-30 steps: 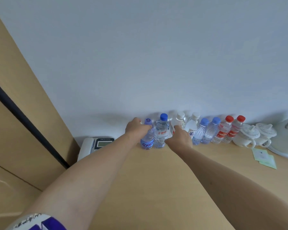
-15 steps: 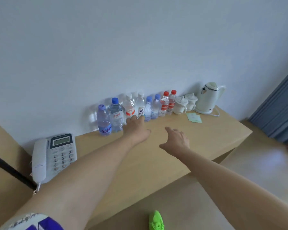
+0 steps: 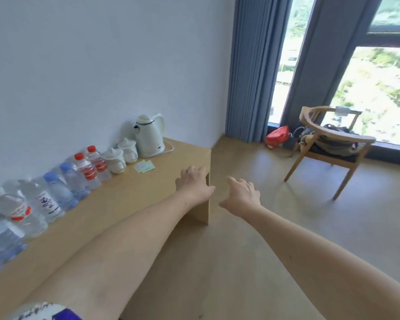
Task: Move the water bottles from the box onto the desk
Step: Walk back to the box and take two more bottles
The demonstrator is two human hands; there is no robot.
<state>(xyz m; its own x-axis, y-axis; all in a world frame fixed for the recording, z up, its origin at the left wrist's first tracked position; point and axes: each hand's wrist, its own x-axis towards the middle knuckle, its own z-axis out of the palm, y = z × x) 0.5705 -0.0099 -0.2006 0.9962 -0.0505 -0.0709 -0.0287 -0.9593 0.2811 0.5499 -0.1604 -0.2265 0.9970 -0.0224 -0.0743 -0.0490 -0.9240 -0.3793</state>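
Bottles: water bottles in a row on the desk along the white wall, all upright, long axes vertical, caps up. Row runs from near left corner of view twd the mugs.
Caps: two red, two blue, nearer ones blurred.
Labels: red bands on red-cap pair; white label w/ dark script on one clear bottle; writing too blurred to read.
Material: clear ribbed plastic; desk pale wood, smooth, flat.
L hand: over desk's far end, fingers loose, holds nothing.
R hand: off desk edge above floor, fingers spread, relaxed, holds nothing.
Other: two white lidded mugs, white kettle, green cards; wooden chair by blue curtain.
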